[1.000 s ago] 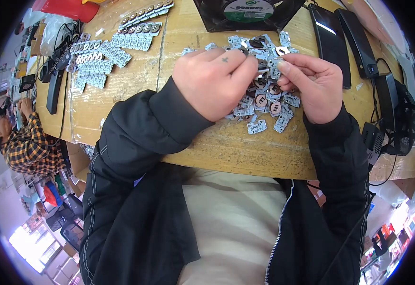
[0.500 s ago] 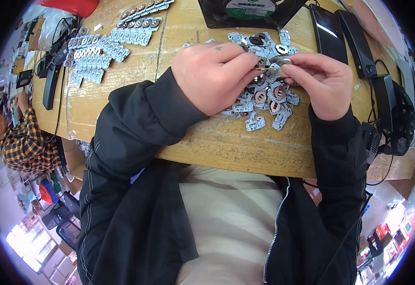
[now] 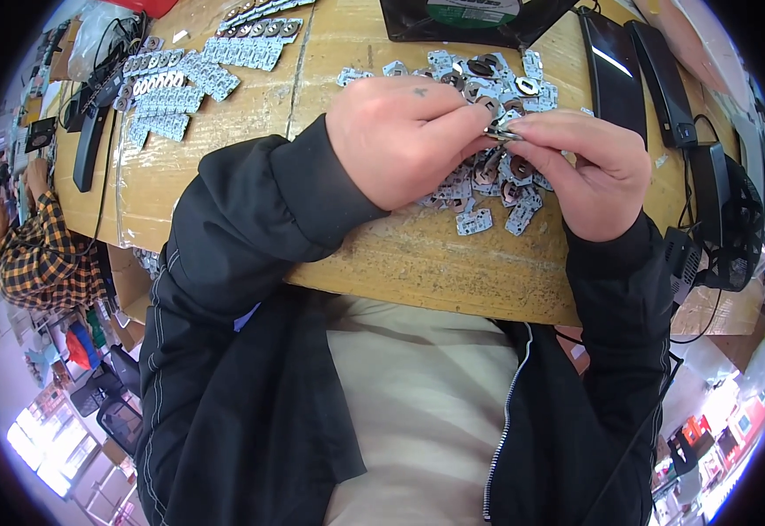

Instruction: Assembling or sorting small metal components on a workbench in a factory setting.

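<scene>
My left hand (image 3: 409,145) is closed in a pinch over the pile, holding the edge of what looks like a small circuit board (image 3: 491,131), mostly hidden by the fingers. Facing it, my right hand (image 3: 606,175) pinches a thin silver coin cell (image 3: 509,136) between thumb and forefinger. Board and cell meet at the fingertips; whether the cell is inside the board's holder cannot be seen. Beneath both hands lies a loose heap of small grey circuit boards (image 3: 474,222), several with round brown or dark discs on them.
Overlapping rows of similar boards (image 3: 170,101) lie on the left of the wooden table (image 3: 435,272). A black fan (image 3: 479,31) stands at the far edge. To the right are a dark phone (image 3: 612,70), a long black device (image 3: 660,83) and cables. A person in a checked shirt (image 3: 45,254) sits far left.
My right hand has brought the coin cell slightly lower and against the piece in my left hand. The view has shifted a little.
</scene>
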{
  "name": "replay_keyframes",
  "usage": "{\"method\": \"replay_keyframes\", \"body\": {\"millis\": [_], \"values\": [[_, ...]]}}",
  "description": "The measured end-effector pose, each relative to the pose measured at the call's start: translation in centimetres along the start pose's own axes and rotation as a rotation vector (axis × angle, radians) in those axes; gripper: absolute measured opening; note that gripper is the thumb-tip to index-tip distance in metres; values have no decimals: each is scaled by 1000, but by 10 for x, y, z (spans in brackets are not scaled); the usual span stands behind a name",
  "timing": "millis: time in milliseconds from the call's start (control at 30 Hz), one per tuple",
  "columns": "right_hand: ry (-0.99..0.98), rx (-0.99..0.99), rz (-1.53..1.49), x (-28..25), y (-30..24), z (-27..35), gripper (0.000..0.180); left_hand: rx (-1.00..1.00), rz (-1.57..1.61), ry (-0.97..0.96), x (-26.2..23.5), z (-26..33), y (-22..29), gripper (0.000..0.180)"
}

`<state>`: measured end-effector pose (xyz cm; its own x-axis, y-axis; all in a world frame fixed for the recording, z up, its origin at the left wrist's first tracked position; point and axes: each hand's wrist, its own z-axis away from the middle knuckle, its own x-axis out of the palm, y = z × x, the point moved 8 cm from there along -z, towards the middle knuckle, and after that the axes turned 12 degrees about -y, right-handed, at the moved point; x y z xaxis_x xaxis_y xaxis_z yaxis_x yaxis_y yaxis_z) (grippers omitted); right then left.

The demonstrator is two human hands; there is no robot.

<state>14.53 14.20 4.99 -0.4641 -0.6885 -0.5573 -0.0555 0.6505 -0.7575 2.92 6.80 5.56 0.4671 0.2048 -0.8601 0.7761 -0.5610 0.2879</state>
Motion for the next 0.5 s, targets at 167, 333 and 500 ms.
{"method": "replay_keyframes", "body": {"millis": [167, 333, 500], "values": [[72, 156, -22, 3, 5, 1, 14, -99, 232, 94, -8, 2, -5, 18], [227, 160, -4, -1, 1, 8, 12, -361, 455, 91, -2, 6, -25, 13], [224, 53, 385, 0, -28, 8, 13, -399, 383, 17, -3, 3, -13, 13]]}}
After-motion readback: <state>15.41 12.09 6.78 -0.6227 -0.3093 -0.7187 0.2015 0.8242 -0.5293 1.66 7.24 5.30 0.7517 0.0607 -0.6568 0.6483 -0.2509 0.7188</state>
